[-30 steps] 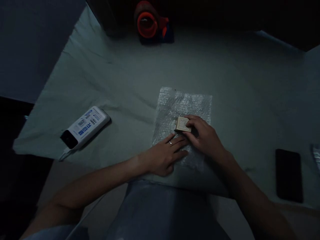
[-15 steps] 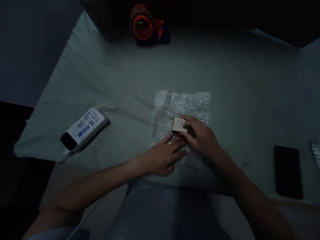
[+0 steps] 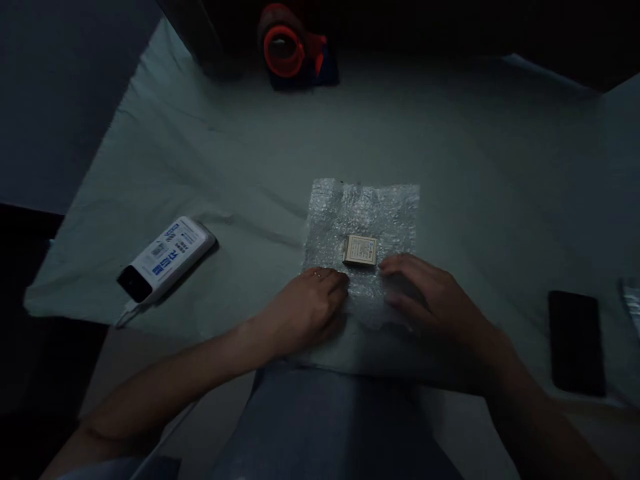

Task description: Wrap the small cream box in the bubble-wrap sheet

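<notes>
A small flat box [image 3: 361,251], pale with fine print on top, rests on a sheet of bubble wrap [image 3: 367,207] spread over the cloth. My left hand [image 3: 313,307] is over the sheet's lower left part, its fingers curled in. The fingertips are hidden, so whether they pinch the sheet's edge does not show. To the right of the box, apart from it, my right hand [image 3: 425,293] is held with thumb and fingers spread over the sheet's right side, slightly blurred, with nothing between them.
A white power bank [image 3: 167,257] with a cable lies at the left on the green cloth [image 3: 250,153]. At the back stands a red and blue tape dispenser [image 3: 293,53]. A dark phone [image 3: 577,343] lies at the right, with a shiny silvery piece [image 3: 631,300] beyond it.
My right hand has let go of the box and drawn back to the right. The left hand has pulled back leftward from beside the box, and its fingers have curled.
</notes>
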Demonstrator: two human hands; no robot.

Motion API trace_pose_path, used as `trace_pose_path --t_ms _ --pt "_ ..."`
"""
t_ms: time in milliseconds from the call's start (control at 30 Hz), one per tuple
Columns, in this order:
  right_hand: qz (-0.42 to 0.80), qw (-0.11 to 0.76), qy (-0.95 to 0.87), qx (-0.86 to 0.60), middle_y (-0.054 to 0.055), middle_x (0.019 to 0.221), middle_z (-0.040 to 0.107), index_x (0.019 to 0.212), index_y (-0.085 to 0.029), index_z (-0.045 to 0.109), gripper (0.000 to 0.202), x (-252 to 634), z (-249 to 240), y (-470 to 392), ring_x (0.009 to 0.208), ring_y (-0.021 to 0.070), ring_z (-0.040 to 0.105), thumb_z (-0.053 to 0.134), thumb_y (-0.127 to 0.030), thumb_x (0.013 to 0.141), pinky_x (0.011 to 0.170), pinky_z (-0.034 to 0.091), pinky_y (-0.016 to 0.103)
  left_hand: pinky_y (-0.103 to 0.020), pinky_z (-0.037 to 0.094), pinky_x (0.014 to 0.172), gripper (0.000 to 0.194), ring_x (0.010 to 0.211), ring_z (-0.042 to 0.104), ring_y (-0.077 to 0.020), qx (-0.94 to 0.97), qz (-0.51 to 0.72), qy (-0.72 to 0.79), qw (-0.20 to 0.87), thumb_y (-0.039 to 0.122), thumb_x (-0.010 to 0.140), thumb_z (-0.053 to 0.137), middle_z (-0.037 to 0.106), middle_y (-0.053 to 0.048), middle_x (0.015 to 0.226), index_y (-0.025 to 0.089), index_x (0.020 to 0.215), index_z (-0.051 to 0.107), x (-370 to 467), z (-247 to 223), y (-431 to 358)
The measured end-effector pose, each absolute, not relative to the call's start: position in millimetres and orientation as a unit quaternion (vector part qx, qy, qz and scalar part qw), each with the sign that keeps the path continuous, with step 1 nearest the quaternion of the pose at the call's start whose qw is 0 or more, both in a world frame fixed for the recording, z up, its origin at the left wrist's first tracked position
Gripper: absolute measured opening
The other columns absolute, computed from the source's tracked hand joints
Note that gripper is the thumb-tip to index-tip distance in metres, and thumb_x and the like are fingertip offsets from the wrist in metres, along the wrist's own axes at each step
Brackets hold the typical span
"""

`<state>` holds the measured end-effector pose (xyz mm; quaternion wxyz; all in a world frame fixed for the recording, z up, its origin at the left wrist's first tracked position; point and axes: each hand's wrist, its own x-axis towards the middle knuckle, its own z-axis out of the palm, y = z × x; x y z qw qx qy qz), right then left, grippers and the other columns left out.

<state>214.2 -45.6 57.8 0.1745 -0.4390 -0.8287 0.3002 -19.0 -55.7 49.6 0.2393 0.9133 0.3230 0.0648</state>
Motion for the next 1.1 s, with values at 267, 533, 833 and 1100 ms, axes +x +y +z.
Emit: trace_pose_path --t_ms 267,533,833,1100 --pt "0.239 0.162 -0.83 -0.478 0.005 0.086 0.068 0.088 -0.019 0.059 0.014 217 68 -46 0.078 0.0183 0.064 0.049 -0.027 0.091 0.07 0.048 0.031 -0.031 0.051 0.08 0.013 0.091 0.064 -0.019 0.842 0.24 0.433 0.211 0.018 0.087 0.05 0.068 -0.008 0.098 0.014 0.092 0.062 -18 55 -26" --pt "0.208 0.207 -0.766 -0.572 0.002 0.07 0.065 0.076 -0.02 0.06 0.014 212 34 -9 0.062 0.0169 0.06 0.053 -0.027 0.085 0.06 0.045 0.03 -0.027 0.047 0.077 0.01 0.085 0.064 -0.0164 0.708 0.259 0.538 0.376 0.026 0.078 0.055 0.069 -0.004 0.091 0.016 0.074 0.055 0 34 13" --pt "0.036 0.267 -0.84 -0.471 0.012 0.107 0.063 0.102 -0.018 0.06 0.02 198 30 -24 0.104 0.0271 0.055 0.054 -0.017 0.083 0.091 0.044 0.044 -0.022 0.035 0.056 0.014 0.06 0.048 -0.0102 0.668 0.241 0.562 0.423 0.026 0.074 0.054 0.053 0.003 0.063 0.016 0.066 0.049 5 23 20" --pt "0.069 0.188 -0.885 -0.421 0.013 0.102 0.063 0.106 -0.014 0.061 0.022 178 29 -32 0.095 0.0245 0.054 0.049 -0.017 0.088 0.083 0.047 0.039 -0.027 0.042 0.071 0.028 0.076 0.055 -0.0156 0.713 0.212 0.574 0.343 0.042 0.084 0.051 0.06 -0.003 0.078 0.016 0.078 0.058 -18 25 23"
